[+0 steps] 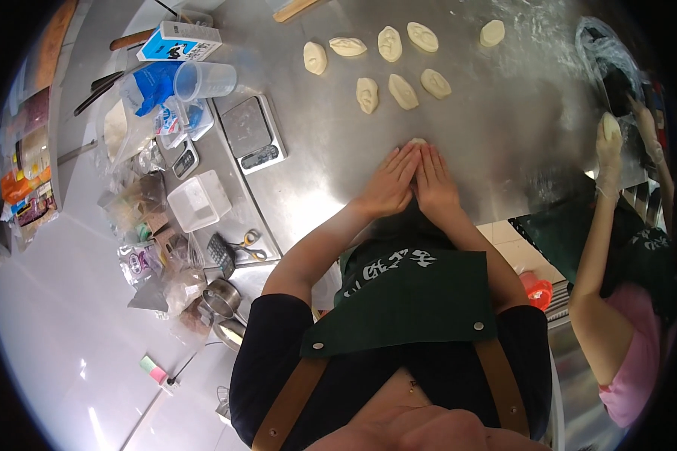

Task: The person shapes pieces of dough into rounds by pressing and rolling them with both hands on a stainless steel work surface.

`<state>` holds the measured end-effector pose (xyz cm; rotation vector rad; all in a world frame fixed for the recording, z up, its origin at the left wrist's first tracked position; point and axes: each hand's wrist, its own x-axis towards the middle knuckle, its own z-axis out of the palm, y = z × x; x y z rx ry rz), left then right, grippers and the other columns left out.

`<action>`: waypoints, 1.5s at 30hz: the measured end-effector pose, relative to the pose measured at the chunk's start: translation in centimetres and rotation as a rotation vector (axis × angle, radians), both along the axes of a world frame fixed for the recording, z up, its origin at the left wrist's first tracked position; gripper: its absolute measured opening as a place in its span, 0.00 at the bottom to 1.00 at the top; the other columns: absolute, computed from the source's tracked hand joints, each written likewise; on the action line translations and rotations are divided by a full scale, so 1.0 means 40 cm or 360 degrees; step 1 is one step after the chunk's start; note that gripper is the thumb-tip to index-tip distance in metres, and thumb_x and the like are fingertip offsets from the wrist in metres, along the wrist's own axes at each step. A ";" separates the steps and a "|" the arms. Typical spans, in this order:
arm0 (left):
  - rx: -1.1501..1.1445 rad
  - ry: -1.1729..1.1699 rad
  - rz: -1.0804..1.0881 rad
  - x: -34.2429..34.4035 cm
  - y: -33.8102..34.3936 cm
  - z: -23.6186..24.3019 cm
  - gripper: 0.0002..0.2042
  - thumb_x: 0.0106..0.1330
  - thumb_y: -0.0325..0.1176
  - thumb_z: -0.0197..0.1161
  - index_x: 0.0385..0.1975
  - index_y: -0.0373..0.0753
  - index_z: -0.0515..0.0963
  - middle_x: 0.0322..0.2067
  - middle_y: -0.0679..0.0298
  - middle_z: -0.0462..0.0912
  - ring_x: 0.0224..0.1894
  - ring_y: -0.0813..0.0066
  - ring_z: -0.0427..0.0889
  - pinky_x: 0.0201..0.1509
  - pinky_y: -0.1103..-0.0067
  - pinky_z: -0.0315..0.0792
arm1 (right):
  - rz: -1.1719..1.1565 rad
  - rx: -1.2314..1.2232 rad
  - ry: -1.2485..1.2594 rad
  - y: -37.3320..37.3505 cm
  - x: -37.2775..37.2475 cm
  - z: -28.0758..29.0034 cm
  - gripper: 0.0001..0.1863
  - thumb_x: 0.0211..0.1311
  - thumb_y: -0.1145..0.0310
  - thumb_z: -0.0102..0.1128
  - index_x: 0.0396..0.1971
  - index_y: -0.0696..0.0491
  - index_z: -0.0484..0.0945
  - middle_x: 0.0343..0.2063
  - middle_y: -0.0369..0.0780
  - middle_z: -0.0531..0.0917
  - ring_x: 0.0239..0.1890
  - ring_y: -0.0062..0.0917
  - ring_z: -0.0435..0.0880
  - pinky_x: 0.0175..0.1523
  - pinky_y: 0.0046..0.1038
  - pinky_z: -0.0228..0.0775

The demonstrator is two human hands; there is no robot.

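Observation:
On the steel worktable [301,150], my left hand [393,179] and my right hand [437,180] meet side by side, fingers stretched forward and pressed together. A pale piece of dough [418,140] peeks out at their fingertips; the rest of it is hidden under them. Beyond my hands lie several pointed oval dough pieces in two rows, among them one dough oval [403,91] nearest my fingers and one at the left end [314,58]. A lone dough oval [492,33] sits apart to the right.
A kitchen scale [256,131], clear measuring cup [204,80], milk carton [179,41], white plastic tub [199,201], scissors [248,245] and calculator [221,254] crowd the left. At right, a co-worker's gloved hand [609,158] holds a dough piece [611,128] near a plastic bag [602,45].

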<state>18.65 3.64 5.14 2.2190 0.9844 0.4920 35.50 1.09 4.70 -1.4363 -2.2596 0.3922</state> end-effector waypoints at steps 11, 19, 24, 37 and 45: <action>0.0116 0.0213 0.0103 0.023 -0.014 -0.013 0.32 0.58 0.30 0.52 0.64 0.24 0.55 0.66 0.45 0.58 0.70 0.52 0.54 0.73 0.63 0.46 | 0.0072 0.0025 -0.0174 0.015 0.000 0.003 0.32 0.51 0.67 0.53 0.56 0.71 0.66 0.61 0.57 0.66 0.65 0.48 0.63 0.69 0.43 0.54; 0.0040 0.0394 0.0086 0.038 -0.013 -0.023 0.31 0.60 0.30 0.47 0.64 0.22 0.55 0.66 0.42 0.57 0.70 0.51 0.54 0.73 0.61 0.46 | 0.0092 -0.0160 -0.0275 0.017 0.002 -0.017 0.32 0.53 0.69 0.50 0.57 0.72 0.64 0.61 0.58 0.65 0.67 0.48 0.60 0.70 0.44 0.51; 0.0099 0.0362 0.0110 0.023 -0.044 -0.036 0.30 0.61 0.30 0.46 0.64 0.22 0.54 0.66 0.42 0.57 0.70 0.50 0.54 0.73 0.61 0.45 | 0.0159 0.0036 -0.0352 -0.005 -0.001 -0.023 0.35 0.51 0.65 0.54 0.57 0.72 0.64 0.61 0.58 0.65 0.66 0.48 0.61 0.69 0.44 0.52; 0.0099 -0.0034 0.0734 -0.014 0.003 0.039 0.28 0.51 0.17 0.50 0.58 0.29 0.64 0.57 0.48 0.70 0.61 0.49 0.67 0.66 0.61 0.59 | 0.0150 -0.0322 -0.0101 0.042 -0.028 0.000 0.43 0.47 0.57 0.65 0.60 0.67 0.62 0.64 0.56 0.60 0.69 0.46 0.55 0.71 0.42 0.46; -0.0076 -0.0101 0.0920 -0.035 0.030 0.050 0.26 0.51 0.16 0.48 0.55 0.33 0.68 0.54 0.49 0.72 0.57 0.49 0.69 0.61 0.65 0.64 | 0.0153 -0.0444 -0.0217 0.043 -0.049 0.002 0.42 0.53 0.54 0.62 0.62 0.66 0.59 0.67 0.54 0.56 0.70 0.44 0.52 0.72 0.43 0.42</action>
